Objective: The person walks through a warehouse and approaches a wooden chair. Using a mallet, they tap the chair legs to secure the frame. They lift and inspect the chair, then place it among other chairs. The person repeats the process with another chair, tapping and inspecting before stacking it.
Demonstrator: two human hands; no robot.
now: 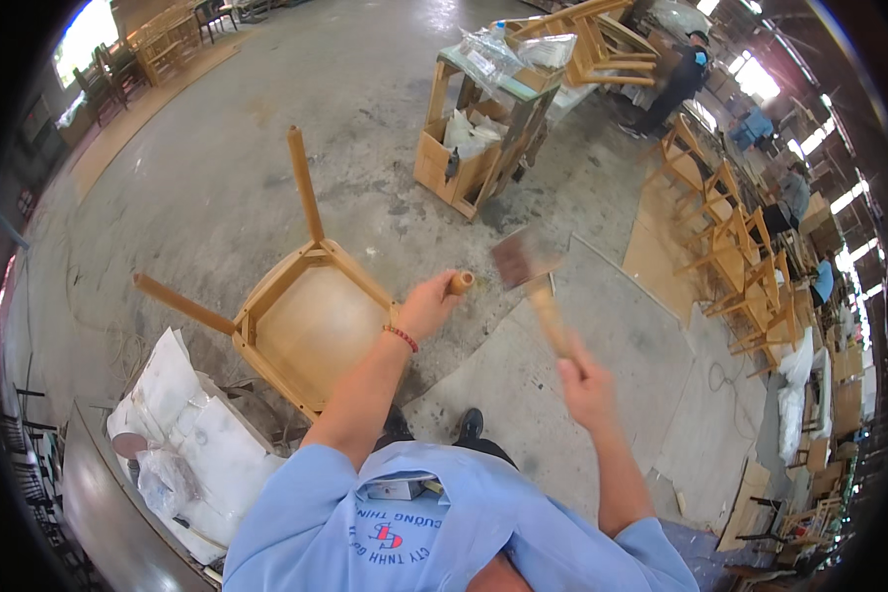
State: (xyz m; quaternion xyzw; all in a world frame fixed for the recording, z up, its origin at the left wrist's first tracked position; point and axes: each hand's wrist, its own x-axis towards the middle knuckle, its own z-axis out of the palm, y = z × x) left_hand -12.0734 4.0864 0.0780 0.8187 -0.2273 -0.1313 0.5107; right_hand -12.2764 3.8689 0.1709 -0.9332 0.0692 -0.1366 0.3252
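An upturned wooden chair point(318, 321) stands in front of me to the left, its pale seat underside and frame showing and its legs pointing upward. My left hand point(428, 307) is closed around one chair leg point(462, 283), whose round end sticks out past my fingers. A red beaded bracelet circles that wrist. Off to the right, my right hand point(589, 383) grips the light wooden handle of a mallet point(550, 318). The mallet's dark reddish-brown head is raised just right of the leg end, apart from it and smeared by motion.
At my near left is a surface with a white padded cover point(192, 419). A wooden cart point(449, 173) with plastic bags stands ahead. Several wooden chairs point(735, 242) line the right side, with people working beyond. A flat sheet point(602, 345) covers floor at right.
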